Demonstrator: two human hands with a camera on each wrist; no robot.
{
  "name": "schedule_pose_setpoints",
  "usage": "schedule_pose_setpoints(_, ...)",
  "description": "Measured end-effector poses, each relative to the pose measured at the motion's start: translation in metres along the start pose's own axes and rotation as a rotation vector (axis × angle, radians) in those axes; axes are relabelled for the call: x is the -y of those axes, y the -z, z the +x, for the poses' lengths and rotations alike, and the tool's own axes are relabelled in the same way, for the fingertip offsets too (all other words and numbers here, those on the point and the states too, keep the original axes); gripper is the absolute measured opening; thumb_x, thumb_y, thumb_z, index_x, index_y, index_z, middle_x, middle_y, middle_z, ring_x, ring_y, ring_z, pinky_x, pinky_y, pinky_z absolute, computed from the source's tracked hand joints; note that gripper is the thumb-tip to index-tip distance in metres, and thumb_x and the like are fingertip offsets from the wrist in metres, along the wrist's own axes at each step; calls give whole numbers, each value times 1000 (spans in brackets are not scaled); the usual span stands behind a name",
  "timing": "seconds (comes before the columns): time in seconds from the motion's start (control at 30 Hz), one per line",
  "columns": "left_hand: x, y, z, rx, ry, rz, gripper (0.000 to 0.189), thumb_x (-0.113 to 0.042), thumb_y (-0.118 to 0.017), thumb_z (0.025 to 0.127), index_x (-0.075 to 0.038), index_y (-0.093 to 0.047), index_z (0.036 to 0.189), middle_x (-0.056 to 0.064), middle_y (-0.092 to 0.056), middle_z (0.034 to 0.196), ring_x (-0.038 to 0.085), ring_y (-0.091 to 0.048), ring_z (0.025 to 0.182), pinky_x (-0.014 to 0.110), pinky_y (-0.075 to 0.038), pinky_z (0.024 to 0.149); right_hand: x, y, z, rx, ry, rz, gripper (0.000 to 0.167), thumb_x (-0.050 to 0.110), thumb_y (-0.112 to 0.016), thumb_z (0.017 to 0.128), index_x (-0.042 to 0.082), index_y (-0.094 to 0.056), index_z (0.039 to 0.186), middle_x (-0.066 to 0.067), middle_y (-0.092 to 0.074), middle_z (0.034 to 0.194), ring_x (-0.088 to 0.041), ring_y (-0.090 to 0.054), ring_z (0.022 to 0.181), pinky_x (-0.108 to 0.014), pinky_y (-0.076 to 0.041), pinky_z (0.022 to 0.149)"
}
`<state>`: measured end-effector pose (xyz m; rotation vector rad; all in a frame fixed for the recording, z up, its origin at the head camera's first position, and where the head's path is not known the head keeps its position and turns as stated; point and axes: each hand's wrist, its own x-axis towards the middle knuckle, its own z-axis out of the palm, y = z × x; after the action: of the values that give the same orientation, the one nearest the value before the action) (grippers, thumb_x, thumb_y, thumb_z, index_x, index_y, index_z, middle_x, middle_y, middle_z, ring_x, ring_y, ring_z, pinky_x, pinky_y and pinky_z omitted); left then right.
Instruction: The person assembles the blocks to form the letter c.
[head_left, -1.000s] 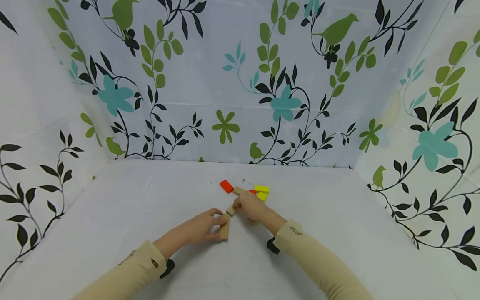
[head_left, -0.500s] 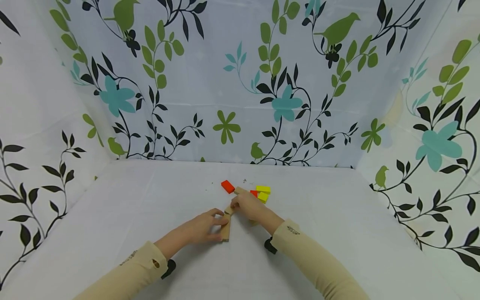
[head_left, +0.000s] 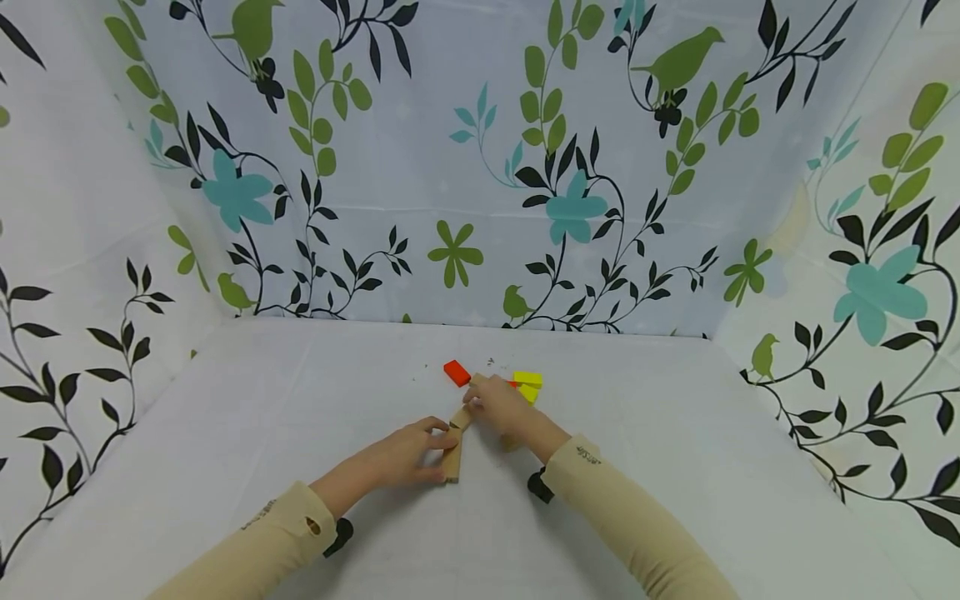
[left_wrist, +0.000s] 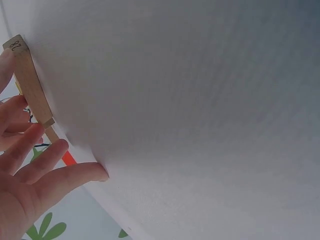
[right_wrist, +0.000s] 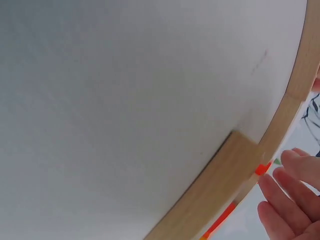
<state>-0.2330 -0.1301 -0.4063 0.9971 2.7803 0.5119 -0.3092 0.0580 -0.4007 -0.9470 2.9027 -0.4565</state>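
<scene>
My left hand holds a long wooden block lengthwise, thumb at its near end and a finger at its far end. In the left wrist view that block's end bears a dark printed mark. A second wooden block meets its far end at a slight angle. My right hand is at this second block's far end; in the right wrist view its fingers are spread beside the blocks, loosely bent. A third wooden block shows partly behind the right hand.
A red block lies beyond the hands, with two yellow blocks to the right and another red piece half hidden there. A further wooden block lies under the right wrist. A patterned curtain rises at the table's far edge.
The right hand has pushed the second wooden block against the end of the left one, then shifted slightly away from me along it. The left hand has stayed on its block.
</scene>
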Motion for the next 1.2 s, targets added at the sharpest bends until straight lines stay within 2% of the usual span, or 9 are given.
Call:
schedule_pose_setpoints(0.2, 0, 0, 1, -5, -9, -2, 52, -24, -70, 81, -2, -55, 126, 17, -45, 128, 32, -48, 113, 43, -41, 93, -3, 5, 6, -6, -58, -17, 31, 11, -59, 90, 8, -60, 120, -6, -56, 125, -23, -47, 119, -37, -35, 100)
schedule_pose_setpoints(0.43, 2, 0, 3, -7, -29, 2, 51, -23, -70, 81, -1, -55, 125, 17, -46, 127, 32, -48, 113, 43, -40, 93, -15, -3, 21, 41, -53, -151, 37, 13, -55, 92, 10, -53, 129, -5, -44, 137, -21, -41, 126, -36, -31, 103)
schedule_pose_setpoints(0.57, 2, -1, 3, -3, -22, 1, 51, -22, -71, 80, -1, -56, 124, 17, -46, 127, 33, -48, 113, 43, -40, 93, -12, -7, 25, 76, -78, -206, 41, 12, -52, 93, 10, -48, 134, -3, -40, 141, -20, -37, 128, -35, -29, 104)
schedule_pose_setpoints(0.77, 1, -1, 3, 5, -5, -17, 51, -23, -71, 80, -3, -56, 125, 16, -46, 127, 31, -48, 114, 43, -40, 94, -6, -10, 28, 128, -139, -178, 46, 5, -49, 93, 11, -40, 138, -1, -34, 144, -19, -31, 132, -35, -25, 106)
schedule_pose_setpoints(1.0, 0, -1, 4, 14, 5, -21, 51, -22, -72, 80, -3, -56, 125, 16, -46, 127, 32, -47, 114, 43, -39, 94, -5, -12, 32, 154, -139, -248, 49, 5, -54, 91, 12, -42, 138, -2, -35, 144, -20, -34, 130, -35, -27, 105)
schedule_pose_setpoints(1.2, 1, -1, 3, 0, 0, 0, 51, -23, -71, 80, -3, -57, 124, 15, -46, 127, 31, -48, 114, 42, -40, 94, -3, -5, 26, 149, -148, -193, 42, 7, -51, 93, 10, -46, 135, -2, -42, 139, -21, -39, 126, -34, -29, 104)
